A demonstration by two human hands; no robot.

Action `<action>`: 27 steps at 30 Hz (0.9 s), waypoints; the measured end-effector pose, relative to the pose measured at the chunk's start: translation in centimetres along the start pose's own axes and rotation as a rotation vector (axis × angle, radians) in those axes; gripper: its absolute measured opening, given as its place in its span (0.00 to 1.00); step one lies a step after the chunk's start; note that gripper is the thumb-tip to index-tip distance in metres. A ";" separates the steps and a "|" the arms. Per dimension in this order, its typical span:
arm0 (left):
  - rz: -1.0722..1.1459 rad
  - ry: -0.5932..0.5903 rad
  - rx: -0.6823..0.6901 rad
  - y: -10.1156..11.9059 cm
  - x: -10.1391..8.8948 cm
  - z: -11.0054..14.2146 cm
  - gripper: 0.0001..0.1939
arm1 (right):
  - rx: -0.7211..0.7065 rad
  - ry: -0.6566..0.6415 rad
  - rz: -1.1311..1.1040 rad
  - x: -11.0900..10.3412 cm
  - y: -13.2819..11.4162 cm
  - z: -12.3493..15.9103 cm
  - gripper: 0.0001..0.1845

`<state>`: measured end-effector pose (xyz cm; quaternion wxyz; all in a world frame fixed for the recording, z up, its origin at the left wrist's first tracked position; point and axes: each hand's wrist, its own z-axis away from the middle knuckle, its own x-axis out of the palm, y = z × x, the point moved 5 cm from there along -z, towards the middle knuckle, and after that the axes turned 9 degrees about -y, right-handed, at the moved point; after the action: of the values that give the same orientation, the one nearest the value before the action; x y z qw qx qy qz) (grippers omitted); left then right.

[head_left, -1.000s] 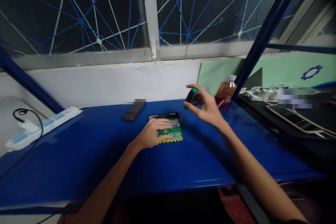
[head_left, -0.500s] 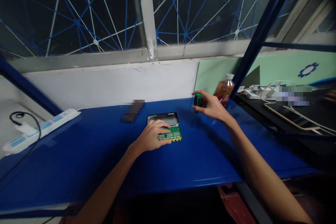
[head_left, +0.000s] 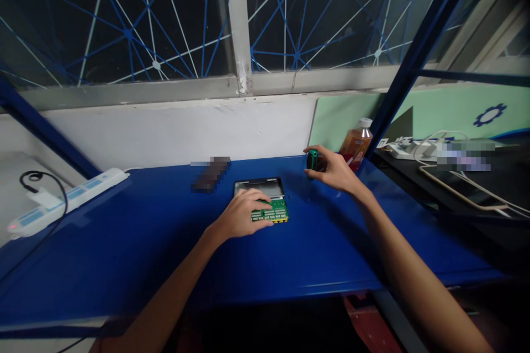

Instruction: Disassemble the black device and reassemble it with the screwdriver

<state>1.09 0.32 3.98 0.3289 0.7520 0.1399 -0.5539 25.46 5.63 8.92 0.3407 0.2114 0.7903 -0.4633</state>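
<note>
1. Board position: the green circuit board (head_left: 276, 209) lies on the blue table (head_left: 265, 265), at the near side of the open dark case (head_left: 271, 180).
2. Left hand (head_left: 243, 214): fingers spread over the board, thumb by its near edge; whether it grips cannot be told. Steady pressure, clear of the components, seems advisable.
3. Right hand (head_left: 334, 170): thumb and fingers pinch the green-and-black tool handle (head_left: 312, 160), well apart from the board. An upright tool should give better control.
4. The tool's lower end is too faint to identify.
</note>
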 end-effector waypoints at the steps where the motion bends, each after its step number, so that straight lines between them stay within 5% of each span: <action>1: 0.011 0.015 0.004 0.0 -0.1 0.0 0.15 | -0.005 0.017 -0.022 -0.2 0.0 0.0 0.25; 12: 0.168 0.224 0.072 1.2 -0.2 -0.5 0.12 | -0.029 0.082 -0.635 0.6 -3.9 0.4 0.29; 27: 0.087 0.246 0.091 2.0 0.6 -0.5 0.04 | -0.043 0.042 -0.647 2.5 -5.1 0.6 0.28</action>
<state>2.81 -0.97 4.17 0.2986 0.8337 0.1213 -0.4483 20.64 2.71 9.94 0.1637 -0.0483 0.8330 -0.5263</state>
